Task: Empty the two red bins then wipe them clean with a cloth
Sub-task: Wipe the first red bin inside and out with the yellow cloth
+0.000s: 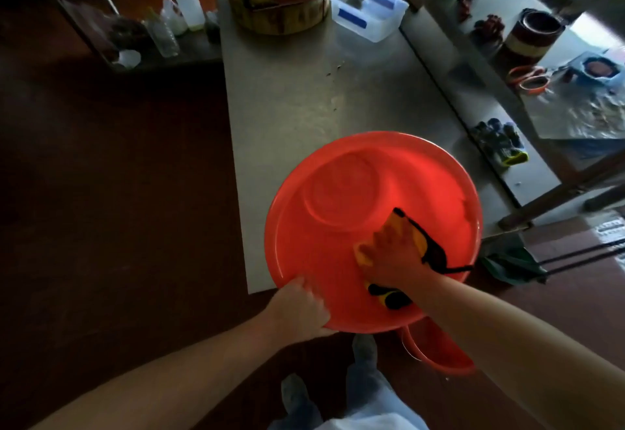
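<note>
Red bin [338, 193], large, round and shallow: sits at the near left corner of the grey table [287, 91], its near rim overhanging the table's near edge. Interior faces up and holds only the cloth.

Second red bin [439, 352]: lower, off the table, partly hidden beneath the near right rim of the first. Only a curved portion is visible.

Wooden block [277, 0]: at the far edge of the table, with a clear plastic container [368, 10] just to its right.

Left hand [299, 308]: grips the first bin's near left rim, thumb over the lip, fingers curled underneath.

Right hand [395, 250]: inside the bin, near right part of the wall, fingers spread flat and pressing down on the cloth.

Cloth [421, 238]: yellow with black edging, bunched under the right palm and showing on both sides of it.
</note>
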Demonstrator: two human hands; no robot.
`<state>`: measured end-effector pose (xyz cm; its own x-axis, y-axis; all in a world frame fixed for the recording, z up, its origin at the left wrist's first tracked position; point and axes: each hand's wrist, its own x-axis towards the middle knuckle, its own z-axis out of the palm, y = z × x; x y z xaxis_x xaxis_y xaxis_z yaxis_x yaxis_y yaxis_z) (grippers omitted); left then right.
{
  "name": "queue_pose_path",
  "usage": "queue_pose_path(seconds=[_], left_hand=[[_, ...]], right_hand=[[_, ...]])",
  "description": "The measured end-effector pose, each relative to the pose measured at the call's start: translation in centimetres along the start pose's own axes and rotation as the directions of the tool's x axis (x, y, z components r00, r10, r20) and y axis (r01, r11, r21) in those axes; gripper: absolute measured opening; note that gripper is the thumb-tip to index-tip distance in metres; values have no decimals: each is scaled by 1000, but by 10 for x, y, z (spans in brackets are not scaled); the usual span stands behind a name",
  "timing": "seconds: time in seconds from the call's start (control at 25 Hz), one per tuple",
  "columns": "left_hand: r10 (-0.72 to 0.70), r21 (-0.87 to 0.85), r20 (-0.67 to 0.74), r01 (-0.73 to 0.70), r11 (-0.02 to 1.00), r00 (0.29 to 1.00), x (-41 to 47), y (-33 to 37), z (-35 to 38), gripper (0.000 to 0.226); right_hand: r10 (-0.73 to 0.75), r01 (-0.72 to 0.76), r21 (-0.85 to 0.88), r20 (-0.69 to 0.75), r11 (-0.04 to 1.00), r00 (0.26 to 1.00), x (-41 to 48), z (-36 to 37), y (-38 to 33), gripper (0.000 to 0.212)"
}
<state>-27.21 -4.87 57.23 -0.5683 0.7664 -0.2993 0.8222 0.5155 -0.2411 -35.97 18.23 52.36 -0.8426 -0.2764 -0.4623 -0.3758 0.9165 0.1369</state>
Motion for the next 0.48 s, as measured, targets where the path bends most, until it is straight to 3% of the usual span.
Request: queue_pose_path(seconds=[0.08,0.2,0.32,0.4,0.48], left_hand=[[-25,-19,-24,24,1000,999,6,6,-4,78],[-31,2,-80,31,1000,996,12,6,-10,69],[-49,52,-98,54,997,994,15,6,-16,32],[-68,29,-147,73,997,987,19,6,-18,24],[-68,0,-174,69,998,982,23,8,-16,22]], right_hand=[[111,-110,30,-39,994,993,18,-5,14,64],[116,-125,63,130,990,985,36,-5,-3,71],[-14,-134,436,319,890,948,61,-9,-48,70],[-140,-80,646,282,759,949,76,-16,-69,68],[-255,45,644,238,764,937,81,-17,-69,70]])
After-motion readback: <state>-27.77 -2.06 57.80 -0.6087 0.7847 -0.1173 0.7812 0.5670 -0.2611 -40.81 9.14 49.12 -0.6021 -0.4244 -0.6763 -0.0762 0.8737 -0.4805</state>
